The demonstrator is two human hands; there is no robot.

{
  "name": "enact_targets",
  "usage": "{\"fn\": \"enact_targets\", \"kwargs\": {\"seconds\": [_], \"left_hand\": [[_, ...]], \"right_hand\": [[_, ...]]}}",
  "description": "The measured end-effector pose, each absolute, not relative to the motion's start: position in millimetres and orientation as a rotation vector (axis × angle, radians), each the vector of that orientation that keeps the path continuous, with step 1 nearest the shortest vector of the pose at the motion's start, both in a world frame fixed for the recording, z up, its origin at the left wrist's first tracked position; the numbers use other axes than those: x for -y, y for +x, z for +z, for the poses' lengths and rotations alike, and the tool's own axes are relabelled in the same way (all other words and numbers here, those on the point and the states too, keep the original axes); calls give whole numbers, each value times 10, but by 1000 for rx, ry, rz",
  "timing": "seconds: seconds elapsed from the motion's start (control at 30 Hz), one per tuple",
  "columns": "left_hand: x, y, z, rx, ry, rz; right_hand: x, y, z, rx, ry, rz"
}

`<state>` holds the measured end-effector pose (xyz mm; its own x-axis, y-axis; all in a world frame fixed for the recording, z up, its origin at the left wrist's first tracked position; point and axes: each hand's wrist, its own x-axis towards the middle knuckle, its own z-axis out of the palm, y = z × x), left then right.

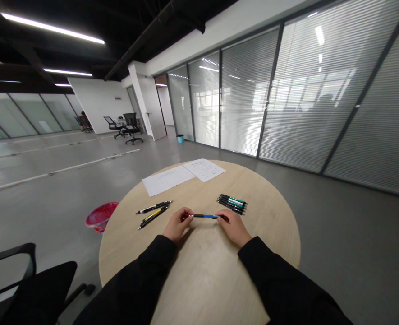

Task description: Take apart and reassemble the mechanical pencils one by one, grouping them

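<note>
A blue and black pen (206, 216) lies level between my two hands, just above the round table. At its left end, my left hand (179, 222) pinches the tip between thumb and fingers. My right hand (233, 225) grips the other end, its fingers hiding that part. Left of my hands, several loose pens, one with a yellow section (154, 214), lie at slants. Beyond my right hand rests a row of several black pens with green or white parts (232, 201), side by side.
Two printed paper sheets, one on the left (168, 179) and one on the right (204, 169), lie at the far side of the wooden table (213, 280). A red-lined bin (101, 215) stands on the floor at left, near a black chair (33, 289).
</note>
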<state>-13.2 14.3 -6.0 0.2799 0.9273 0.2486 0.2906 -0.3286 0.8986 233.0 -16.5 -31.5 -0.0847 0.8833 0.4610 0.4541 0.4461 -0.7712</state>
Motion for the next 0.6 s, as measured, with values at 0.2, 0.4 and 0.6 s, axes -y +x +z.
{"fn": "enact_targets", "kwargs": {"seconds": [0.2,0.4,0.6], "left_hand": [[-159,-130,-84,-1049,1674,1074],[-157,-112,-95,-1012,1606,1081],[-130,-105,-64,-1159,1640,1054]], "right_hand": [[163,2328,-307,1708,-1164,558],[164,2328,-311,1705,-1157,559],[159,2327,-303,1707,-1151,552]]}}
